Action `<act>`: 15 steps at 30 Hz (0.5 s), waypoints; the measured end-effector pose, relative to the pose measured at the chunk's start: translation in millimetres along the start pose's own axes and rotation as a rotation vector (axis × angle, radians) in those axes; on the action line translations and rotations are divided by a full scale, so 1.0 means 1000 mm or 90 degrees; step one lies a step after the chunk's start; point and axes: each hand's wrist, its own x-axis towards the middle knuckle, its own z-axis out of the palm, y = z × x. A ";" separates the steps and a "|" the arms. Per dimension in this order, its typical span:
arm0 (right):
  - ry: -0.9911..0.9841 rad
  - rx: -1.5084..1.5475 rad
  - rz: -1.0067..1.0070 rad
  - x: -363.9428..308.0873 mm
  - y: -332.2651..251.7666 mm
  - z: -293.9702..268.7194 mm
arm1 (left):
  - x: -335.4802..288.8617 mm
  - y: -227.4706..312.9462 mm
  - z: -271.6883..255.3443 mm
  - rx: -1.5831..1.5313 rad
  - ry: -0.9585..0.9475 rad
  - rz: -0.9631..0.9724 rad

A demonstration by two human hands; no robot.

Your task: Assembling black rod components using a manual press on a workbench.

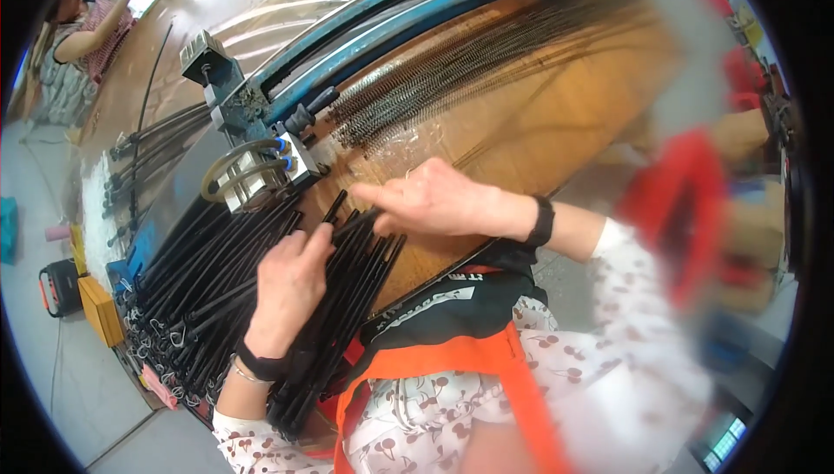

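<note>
A big pile of thin black tubes [217, 287] spreads over the near left of the bench, many with small wire loops at their lower left ends. Over its right part my left hand [291, 283] is closed, its thumb and fingers around a black tube [336, 206] whose end sticks up past them. Just to the right, my right hand [434, 200] reaches in from the right with its fingers bent at another dark tube end; its exact grip is partly hidden. Beyond both hands stands a metal clamp unit [261, 178] with bent hoses and blue fittings.
A long blue rail [373, 39] runs from the clamp unit to the far right. Beside it, many long coil springs [434, 79] lie on the wooden bench [530, 118]. A yellow box [102, 311] sits at the left edge. Another person [95, 31] works at the far left.
</note>
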 end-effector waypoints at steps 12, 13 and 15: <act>0.135 -0.016 0.108 -0.010 0.075 -0.024 | -0.018 -0.029 0.029 0.042 0.050 -0.077; 0.100 -0.127 0.062 0.001 0.079 -0.040 | -0.021 -0.028 0.033 0.036 0.057 -0.073; -0.047 -0.244 0.065 0.001 0.095 -0.033 | -0.018 -0.022 0.040 0.036 0.046 -0.059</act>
